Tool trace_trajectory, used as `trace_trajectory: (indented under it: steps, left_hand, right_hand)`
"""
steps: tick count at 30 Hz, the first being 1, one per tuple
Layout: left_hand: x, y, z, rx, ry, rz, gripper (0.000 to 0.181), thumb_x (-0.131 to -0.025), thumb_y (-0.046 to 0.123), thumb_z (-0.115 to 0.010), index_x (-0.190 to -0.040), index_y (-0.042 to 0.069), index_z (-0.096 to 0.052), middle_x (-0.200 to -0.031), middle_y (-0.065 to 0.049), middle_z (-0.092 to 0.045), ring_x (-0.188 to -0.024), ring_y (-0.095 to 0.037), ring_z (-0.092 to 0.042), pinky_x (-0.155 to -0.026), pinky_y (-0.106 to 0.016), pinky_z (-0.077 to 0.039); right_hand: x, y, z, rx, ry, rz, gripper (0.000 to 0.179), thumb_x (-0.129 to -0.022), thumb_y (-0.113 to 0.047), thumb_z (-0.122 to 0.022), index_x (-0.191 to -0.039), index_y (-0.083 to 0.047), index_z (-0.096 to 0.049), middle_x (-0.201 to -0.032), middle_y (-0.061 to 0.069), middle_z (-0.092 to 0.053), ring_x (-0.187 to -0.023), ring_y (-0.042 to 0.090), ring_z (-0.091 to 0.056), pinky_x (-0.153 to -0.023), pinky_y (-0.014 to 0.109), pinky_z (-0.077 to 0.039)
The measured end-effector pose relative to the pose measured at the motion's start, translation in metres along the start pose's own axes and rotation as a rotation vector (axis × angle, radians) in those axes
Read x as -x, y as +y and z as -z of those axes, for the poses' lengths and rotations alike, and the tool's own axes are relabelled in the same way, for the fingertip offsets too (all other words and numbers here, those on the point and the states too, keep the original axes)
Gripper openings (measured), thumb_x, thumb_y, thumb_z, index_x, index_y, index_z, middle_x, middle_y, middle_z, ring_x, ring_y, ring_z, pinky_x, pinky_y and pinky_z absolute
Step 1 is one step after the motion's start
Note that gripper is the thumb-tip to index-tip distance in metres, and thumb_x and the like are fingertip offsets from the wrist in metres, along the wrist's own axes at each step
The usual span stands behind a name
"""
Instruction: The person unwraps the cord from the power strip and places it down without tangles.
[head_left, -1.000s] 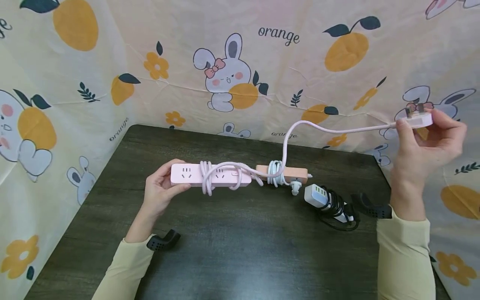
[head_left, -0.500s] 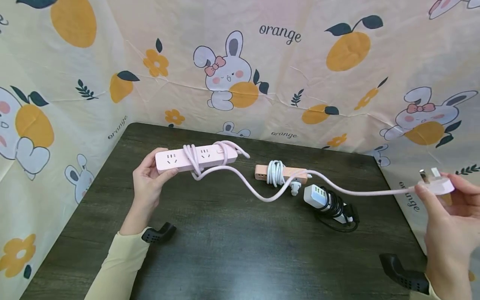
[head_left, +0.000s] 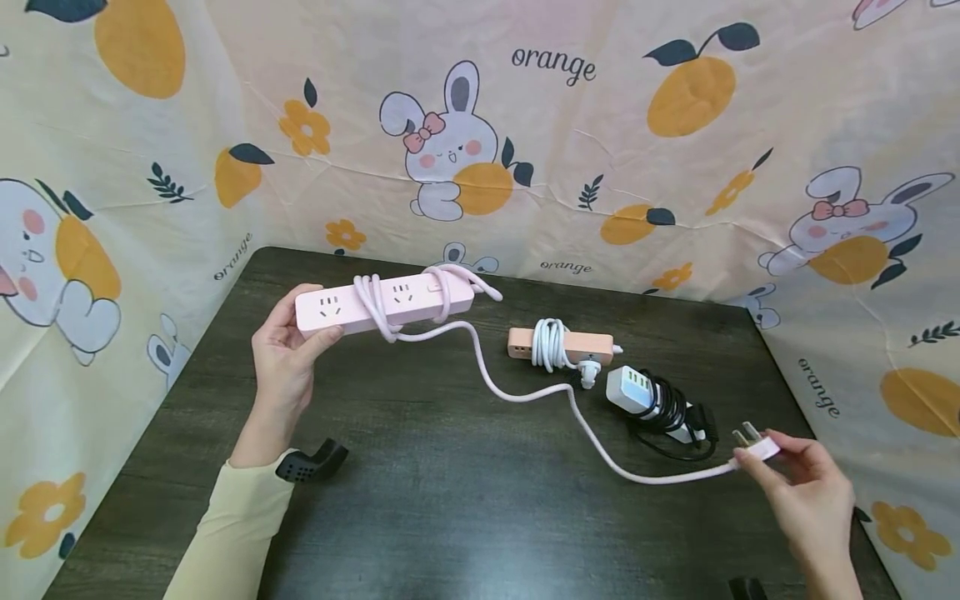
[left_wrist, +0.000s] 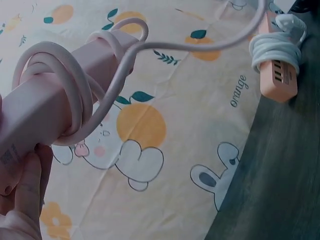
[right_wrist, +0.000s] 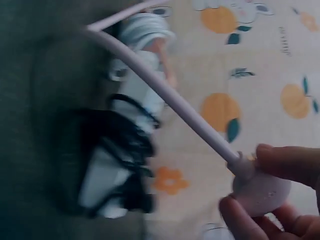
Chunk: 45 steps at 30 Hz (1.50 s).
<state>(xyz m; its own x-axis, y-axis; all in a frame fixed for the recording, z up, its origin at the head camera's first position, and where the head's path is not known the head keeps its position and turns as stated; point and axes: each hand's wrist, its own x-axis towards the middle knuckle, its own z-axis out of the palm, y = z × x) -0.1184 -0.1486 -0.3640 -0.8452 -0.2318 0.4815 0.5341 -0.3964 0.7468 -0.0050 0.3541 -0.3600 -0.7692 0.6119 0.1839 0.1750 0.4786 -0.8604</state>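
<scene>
Cord [head_left: 517, 398]: partway, I'd judge; a long stretch runs free to the plug [head_left: 759, 447], while loops circle the middle and right end of the pink strip [head_left: 412, 302]. Winding or unwinding, I can't tell.
Pink strip: left of the peach strip [head_left: 588, 343], held above the desk [head_left: 450, 500]; long axis sideways, right end tilted slightly toward the far side, sockets facing up and forward.
Plug: right of the peach strip, on its near side, prongs pointing upward, cord leaving leftward.
Left hand [head_left: 285, 358]: fingers wrapped around the pink strip's left end.
Right hand [head_left: 813, 492]: fingers and thumb nearly together, pinching the plug.
White strip [head_left: 630, 390]: just right of the peach strip, wrapped in black cord [head_left: 667, 404], touched by neither hand.
</scene>
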Motion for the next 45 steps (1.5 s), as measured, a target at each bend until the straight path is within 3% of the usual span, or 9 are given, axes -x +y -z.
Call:
trace_trajectory:
  steps: [2, 5, 10, 17, 21, 29, 34, 38, 45]
  left_hand:
    - [0.000, 0.002, -0.002, 0.011, -0.006, 0.000, 0.044, -0.071, -0.028, -0.059, -0.113, -0.015, -0.056, -0.101, -0.012, -0.060, -0.092, -0.019, -0.057, -0.076, -0.022, -0.053]
    - [0.000, 0.004, -0.005, 0.017, -0.014, -0.001, 0.043, -0.072, -0.028, -0.059, -0.113, -0.014, -0.056, -0.102, -0.012, -0.060, -0.092, -0.020, -0.057, -0.077, -0.022, -0.053]
    - [-0.001, 0.006, -0.007, 0.026, -0.007, -0.013, 0.042, -0.072, -0.027, -0.060, -0.112, -0.012, -0.058, -0.102, -0.012, -0.060, -0.092, -0.019, -0.058, -0.076, -0.022, -0.053]
    - [-0.003, 0.007, -0.008, 0.046, -0.019, -0.039, 0.042, -0.072, -0.024, -0.063, -0.110, -0.007, -0.061, -0.101, -0.011, -0.061, -0.091, -0.017, -0.059, -0.075, -0.022, -0.053]
    - [-0.003, 0.007, -0.009, 0.057, -0.037, -0.045, 0.041, -0.072, -0.022, -0.065, -0.111, -0.010, -0.059, -0.102, -0.011, -0.061, -0.092, -0.017, -0.059, -0.075, -0.022, -0.053]
    - [0.000, 0.006, -0.013, 0.030, -0.068, -0.035, 0.042, -0.073, -0.018, -0.069, -0.113, -0.012, -0.057, -0.103, -0.010, -0.061, -0.092, -0.017, -0.059, -0.075, -0.021, -0.053]
    - [0.002, 0.003, -0.015, 0.046, -0.081, -0.029, 0.043, -0.072, -0.015, -0.071, -0.112, -0.009, -0.059, -0.103, -0.009, -0.062, -0.092, -0.016, -0.059, -0.075, -0.021, -0.053]
    - [0.003, 0.002, -0.018, 0.053, -0.086, -0.018, 0.043, -0.072, -0.017, -0.070, -0.112, -0.009, -0.059, -0.103, -0.009, -0.062, -0.093, -0.016, -0.058, -0.076, -0.021, -0.052]
    - [0.007, 0.002, -0.022, 0.063, -0.094, -0.007, 0.043, -0.072, -0.020, -0.067, -0.113, -0.012, -0.057, -0.104, -0.010, -0.061, -0.093, -0.018, -0.058, -0.078, -0.021, -0.052]
  right_hand:
    - [0.002, 0.009, -0.004, 0.180, -0.052, -0.045, 0.031, -0.072, 0.001, -0.078, -0.098, -0.003, -0.062, -0.074, -0.033, -0.052, -0.067, -0.015, -0.052, -0.055, 0.005, -0.043]
    - [0.001, 0.026, -0.005, 0.298, -0.132, -0.098, 0.038, -0.075, -0.014, -0.079, -0.104, 0.001, -0.060, -0.072, -0.022, -0.060, -0.062, -0.013, -0.050, -0.051, 0.011, -0.042]
    - [-0.012, 0.059, 0.000, 0.340, -0.263, -0.166, 0.043, -0.075, -0.030, -0.079, -0.101, 0.000, -0.062, -0.074, -0.002, -0.067, -0.060, -0.002, -0.056, -0.049, 0.022, -0.044]
    - [-0.012, 0.062, 0.004, 0.372, -0.601, -0.303, 0.054, -0.080, -0.037, -0.073, -0.100, 0.011, -0.058, -0.076, 0.002, -0.064, -0.067, 0.014, -0.064, -0.061, 0.031, -0.055]
    - [-0.010, 0.066, 0.003, 0.374, -0.707, -0.331, 0.053, -0.079, -0.037, -0.074, -0.095, 0.011, -0.059, -0.076, 0.003, -0.065, -0.070, 0.017, -0.065, -0.063, 0.032, -0.056]
    - [-0.006, 0.074, -0.002, 0.410, -0.711, -0.346, 0.054, -0.077, -0.039, -0.075, -0.094, 0.010, -0.060, -0.076, 0.003, -0.065, -0.069, 0.017, -0.064, -0.061, 0.034, -0.056]
    - [-0.003, 0.072, -0.004, 0.542, -0.735, -0.204, 0.053, -0.079, -0.039, -0.073, -0.094, 0.010, -0.061, -0.077, 0.003, -0.063, -0.065, 0.015, -0.058, -0.056, 0.031, -0.053]
    - [0.001, 0.066, -0.007, 0.638, -0.731, -0.067, 0.048, -0.083, -0.033, -0.069, -0.097, 0.013, -0.060, -0.080, 0.012, -0.065, -0.068, 0.021, -0.059, -0.058, 0.034, -0.049]
    - [0.007, 0.040, -0.018, 0.670, -0.560, 0.053, 0.055, -0.087, -0.032, -0.066, -0.110, 0.017, -0.055, -0.103, 0.032, -0.060, -0.092, 0.043, -0.059, -0.074, 0.052, -0.049]
